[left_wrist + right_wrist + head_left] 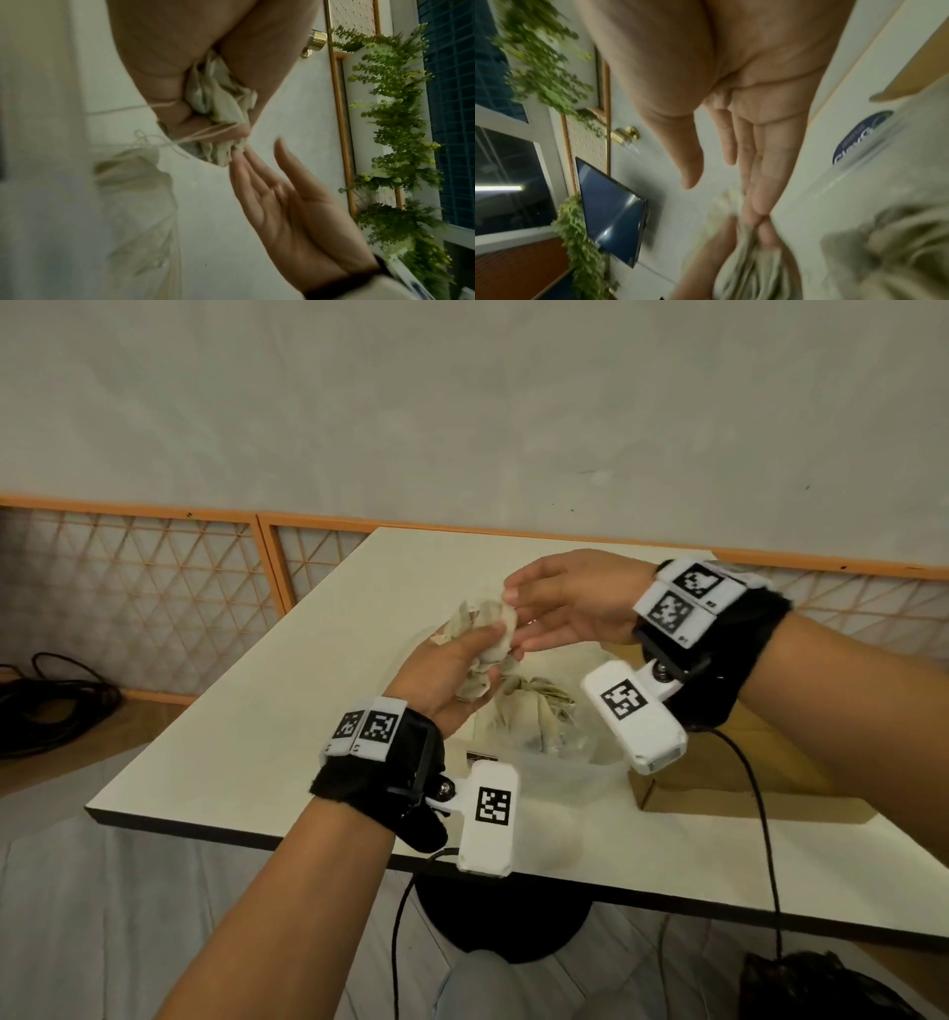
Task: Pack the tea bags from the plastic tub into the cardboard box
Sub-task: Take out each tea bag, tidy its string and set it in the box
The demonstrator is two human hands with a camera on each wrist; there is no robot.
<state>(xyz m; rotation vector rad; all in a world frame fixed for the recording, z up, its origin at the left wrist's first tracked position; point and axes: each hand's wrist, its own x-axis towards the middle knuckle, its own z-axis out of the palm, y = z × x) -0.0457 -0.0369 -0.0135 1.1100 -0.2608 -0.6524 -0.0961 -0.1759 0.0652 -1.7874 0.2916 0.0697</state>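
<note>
My left hand (462,654) is raised over the white table (267,737), and its curled fingers grip a bunch of pale tea bags (485,634) whose strings hang down. In the left wrist view the bunch (221,97) sits in the palm. My right hand (518,618) faces it with straight fingers (244,162), whose tips touch the bunch's end; the thumb stands apart. Below the hands stands the clear plastic tub (560,773) with more tea bags (539,706) in it. The cardboard box (719,778) lies just right of the tub, partly hidden by my right wrist.
The tub and box sit near the table's front right edge. A black cable coil (46,701) lies on the floor at left. Behind the table runs an orange lattice screen (154,588). A dark bag (821,988) sits on the floor at lower right.
</note>
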